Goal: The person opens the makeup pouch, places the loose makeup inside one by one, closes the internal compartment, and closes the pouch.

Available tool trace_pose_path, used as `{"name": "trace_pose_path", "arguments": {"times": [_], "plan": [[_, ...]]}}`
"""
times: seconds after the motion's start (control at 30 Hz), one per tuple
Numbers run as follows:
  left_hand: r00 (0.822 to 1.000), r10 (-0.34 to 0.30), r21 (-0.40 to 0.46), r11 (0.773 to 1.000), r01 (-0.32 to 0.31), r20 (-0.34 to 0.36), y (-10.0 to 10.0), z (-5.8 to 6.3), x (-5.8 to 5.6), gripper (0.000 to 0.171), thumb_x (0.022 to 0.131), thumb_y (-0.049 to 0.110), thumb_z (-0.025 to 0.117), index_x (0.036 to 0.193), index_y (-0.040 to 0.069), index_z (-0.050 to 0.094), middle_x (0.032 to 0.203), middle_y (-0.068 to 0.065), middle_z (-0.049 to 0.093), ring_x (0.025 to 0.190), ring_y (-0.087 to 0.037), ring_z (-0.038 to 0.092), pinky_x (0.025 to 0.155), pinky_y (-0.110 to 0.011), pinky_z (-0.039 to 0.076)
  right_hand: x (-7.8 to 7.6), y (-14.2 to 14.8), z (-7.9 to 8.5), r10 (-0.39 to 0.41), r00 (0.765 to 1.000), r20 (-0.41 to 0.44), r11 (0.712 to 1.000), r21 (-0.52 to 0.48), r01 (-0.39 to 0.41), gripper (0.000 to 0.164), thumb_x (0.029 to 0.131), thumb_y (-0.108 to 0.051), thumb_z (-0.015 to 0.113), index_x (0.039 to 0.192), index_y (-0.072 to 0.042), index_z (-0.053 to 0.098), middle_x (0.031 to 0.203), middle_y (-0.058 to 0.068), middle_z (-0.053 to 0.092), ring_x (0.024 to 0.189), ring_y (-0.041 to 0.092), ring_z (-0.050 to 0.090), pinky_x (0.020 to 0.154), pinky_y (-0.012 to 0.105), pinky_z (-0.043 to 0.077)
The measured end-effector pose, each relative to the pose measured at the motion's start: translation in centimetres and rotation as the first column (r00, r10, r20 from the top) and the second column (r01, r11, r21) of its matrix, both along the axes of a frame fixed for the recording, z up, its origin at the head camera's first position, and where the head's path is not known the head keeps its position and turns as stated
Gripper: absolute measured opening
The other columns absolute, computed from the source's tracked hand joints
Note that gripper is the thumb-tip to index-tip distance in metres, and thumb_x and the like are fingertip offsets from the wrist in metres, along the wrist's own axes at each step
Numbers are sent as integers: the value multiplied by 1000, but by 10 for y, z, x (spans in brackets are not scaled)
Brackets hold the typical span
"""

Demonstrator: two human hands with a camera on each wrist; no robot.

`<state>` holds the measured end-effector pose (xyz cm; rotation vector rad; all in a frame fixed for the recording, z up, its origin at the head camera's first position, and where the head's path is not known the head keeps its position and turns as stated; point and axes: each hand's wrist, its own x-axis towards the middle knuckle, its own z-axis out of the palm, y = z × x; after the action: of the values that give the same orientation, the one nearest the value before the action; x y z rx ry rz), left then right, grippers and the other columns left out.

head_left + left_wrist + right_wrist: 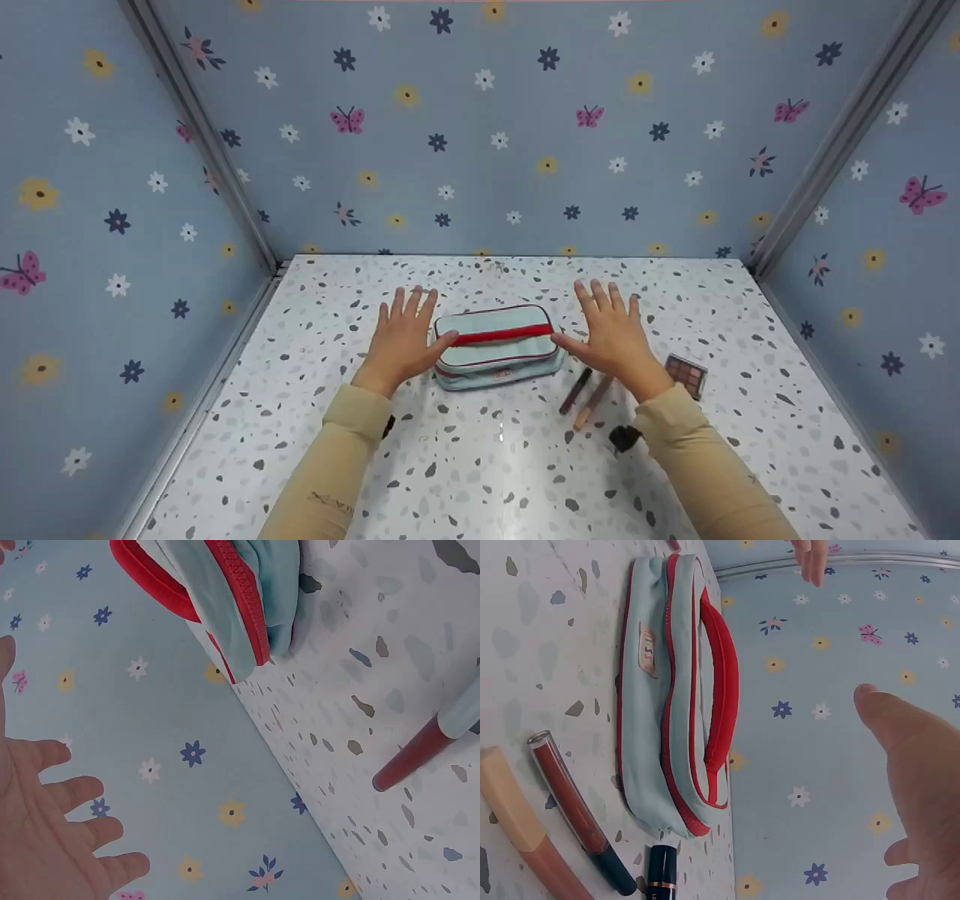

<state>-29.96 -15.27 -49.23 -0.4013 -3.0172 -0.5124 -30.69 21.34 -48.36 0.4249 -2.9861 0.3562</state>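
A pale blue zip pouch (491, 367) with red piping and a red top handle (504, 334) stands upright between my hands. On its left, my left hand (401, 341) is spread with straight fingers and holds nothing. To its right, my right hand (611, 337) is spread the same way, also with nothing in it. Near my right wrist lie a dark-capped lip gloss tube (576, 391) and a peach-and-brown tube (592, 403). The right wrist view also has a small black-capped tube (661, 874) beside the pouch. The pouch's zip looks closed in the parts that show.
An eyeshadow palette (686, 376) lies right of my right wrist. In the left wrist view, a dark red tube with a pale end (420, 757) lies on the speckled table (465, 465). Blue flowered panels (495, 180) stand behind and on both sides.
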Motion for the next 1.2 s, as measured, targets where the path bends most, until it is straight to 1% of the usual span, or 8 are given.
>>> {"name": "trace_pose_path", "arguments": {"times": [0.2,0.43,0.57,0.7,0.83,0.9,1.03,1.2], "plan": [[1000,16,21,1000,-16,-6,-1,-10,-1,89,108,60,55,173,9,24,180,-23,22,167,-50,12,134,-68,12,-5,-1,-11,24,1000,-7,996,-80,-25,105,99,-67,67,174,-11,20,179,23,24,166,49,20,131,74,14],[1000,22,56,998,-23,12,0,-21,0,89,108,61,54,173,8,24,179,-22,23,168,-48,12,135,-66,14,-8,1,-28,28,1000,-1,989,-147,-28,106,98,-65,70,174,-9,21,177,25,28,163,50,26,131,72,19],[999,36,75,997,-36,10,1,-28,0,88,108,61,53,173,8,25,178,-23,26,167,-48,16,135,-64,16,-8,1,-35,42,999,-1,982,-182,-42,105,98,-60,74,173,-7,22,174,26,33,161,50,31,131,70,23],[999,48,103,994,-48,3,3,-34,1,86,108,59,55,172,6,28,176,-24,31,165,-48,22,135,-63,20,-8,-1,-41,54,998,19,971,-233,-48,107,97,-56,78,173,-7,21,174,26,34,160,49,33,131,67,27],[998,59,154,986,-57,-11,4,-40,0,83,109,53,58,169,2,32,172,-27,37,162,-50,30,133,-61,26,-9,-4,-47,60,997,48,953,-298,-43,108,96,-51,81,173,-7,21,174,27,32,160,49,33,130,64,30],[998,65,184,981,-63,-6,5,-43,1,82,109,51,59,168,0,33,171,-29,38,161,-50,32,133,-61,28,-9,-6,-50,65,995,74,942,-333,-37,107,96,-48,82,173,-6,21,175,27,30,162,48,31,130,64,30],[997,77,226,971,-82,30,6,-47,2,82,109,51,60,167,-1,34,171,-28,38,162,-48,31,133,-60,28,-11,-9,-56,73,987,142,915,-404,-9,107,96,-45,83,173,-7,20,177,25,26,164,45,27,131,63,29],[991,106,284,951,-125,80,7,-53,1,82,108,50,61,168,0,34,172,-26,38,162,-45,34,132,-59,30,-14,-15,-65,82,978,194,872,-488,24,109,94,-43,86,174,-9,20,178,24,25,165,43,25,133,61,27]]}}
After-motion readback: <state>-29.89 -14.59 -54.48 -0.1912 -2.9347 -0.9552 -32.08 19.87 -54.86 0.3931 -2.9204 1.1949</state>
